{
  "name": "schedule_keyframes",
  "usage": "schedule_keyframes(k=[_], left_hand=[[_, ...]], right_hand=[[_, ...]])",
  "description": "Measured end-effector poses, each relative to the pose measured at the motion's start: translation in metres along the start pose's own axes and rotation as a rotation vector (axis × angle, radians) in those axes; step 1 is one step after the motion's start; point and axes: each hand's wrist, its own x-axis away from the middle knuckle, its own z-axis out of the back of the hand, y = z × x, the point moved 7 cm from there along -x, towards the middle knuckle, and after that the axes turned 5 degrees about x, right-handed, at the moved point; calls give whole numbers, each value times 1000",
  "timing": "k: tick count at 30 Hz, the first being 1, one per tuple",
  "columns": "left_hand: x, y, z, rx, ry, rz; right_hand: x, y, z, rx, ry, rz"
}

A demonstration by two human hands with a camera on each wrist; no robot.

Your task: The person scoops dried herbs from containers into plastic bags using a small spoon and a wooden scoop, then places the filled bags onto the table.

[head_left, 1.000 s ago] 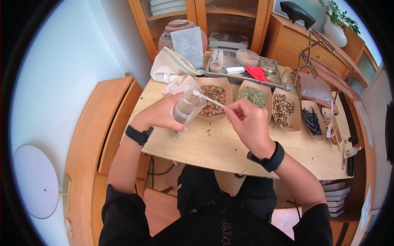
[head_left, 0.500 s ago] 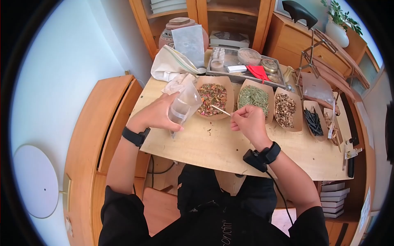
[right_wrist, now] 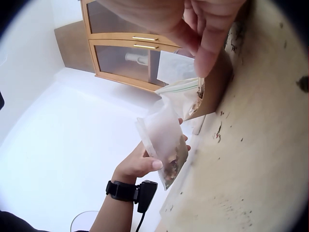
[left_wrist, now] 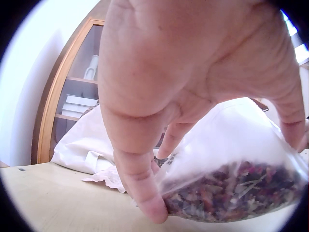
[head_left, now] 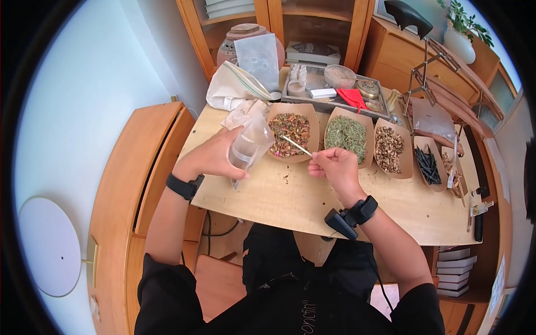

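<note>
My left hand (head_left: 216, 154) grips a clear plastic bag (head_left: 252, 138) by its sides, thumb and fingers spread around it, its mouth tilted up and right. In the left wrist view dried petals and leaves (left_wrist: 231, 193) fill the bottom of the bag, close over the tabletop. With thumb and fingertips my right hand (head_left: 338, 170) pinches a slim pale spoon (head_left: 298, 146). The spoon's far end lies among the mixed dried flowers (head_left: 289, 125) in a brown paper tray (head_left: 314, 124), just right of the bag.
More paper trays run rightward, with green herb (head_left: 346, 137), brown chopped pieces (head_left: 389, 149), dark sticks (head_left: 427, 166) and pale slices. A cloth pouch (head_left: 231, 89) stands behind my left hand. Behind the trays is a grey tray (head_left: 385, 106) of jars and a red cloth (head_left: 352, 99). Crumbs dot the tabletop (head_left: 268, 201).
The spoon has moved from the bag's mouth down and right into the dried flowers, my right hand shifting slightly right and down with it. My left hand and the bag have dropped slightly left.
</note>
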Motion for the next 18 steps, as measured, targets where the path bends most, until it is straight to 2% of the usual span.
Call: schedule_keyframes(k=[5, 11, 13, 14, 16, 17, 18], left_hand=[[3, 6, 2, 20, -2, 40], [0, 1, 0, 8, 25, -17], [-2, 5, -1, 52, -37, 0], [-2, 11, 0, 53, -40, -3], [-4, 20, 1, 54, -49, 26], [-6, 23, 1, 53, -51, 23], [-7, 25, 0, 59, -65, 18]], right_hand=[[2, 1, 2, -91, -3, -23], [15, -33, 12, -92, 12, 96], [22, -53, 10, -44, -5, 206], [25, -56, 9, -44, -1, 205], [33, -70, -4, 150, -88, 369], [36, -73, -5, 149, -84, 369], [44, -84, -5, 318, 3, 528]])
